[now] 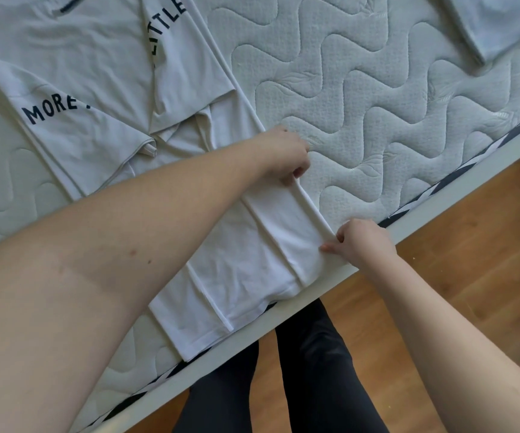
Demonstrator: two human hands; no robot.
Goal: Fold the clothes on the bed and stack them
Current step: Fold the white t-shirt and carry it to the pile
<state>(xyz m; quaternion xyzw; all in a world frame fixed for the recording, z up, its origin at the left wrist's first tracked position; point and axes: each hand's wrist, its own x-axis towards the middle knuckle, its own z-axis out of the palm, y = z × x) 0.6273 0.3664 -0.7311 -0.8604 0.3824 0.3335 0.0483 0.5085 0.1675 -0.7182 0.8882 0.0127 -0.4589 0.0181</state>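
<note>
Both hands pinch the right long edge of the white T-shirt (243, 245): the left hand (287, 154) holds that edge farther up the bed, fingers curled over the fabric, and the right hand (361, 242) pinches it near the hem, close to the bed frame (440, 195). The shirt lies flat on the quilted mattress (377, 98), printed side partly turned in, both sleeves already folded over the body, the hem overhanging the near edge of the mattress. A second folded pale garment (499, 23) lies at the far right corner, well apart. Judged risks: the two pinch points hold only a narrow strip, so if one hand lifts ahead of the other the fold line is likely to skew; the folded sleeve (96, 132) on the left sits loosely and may slip open when the cloth is drawn across; the overhanging hem may drag on the frame and pull the panel crooked. Thin jersey creases easily under uneven tension.
</note>
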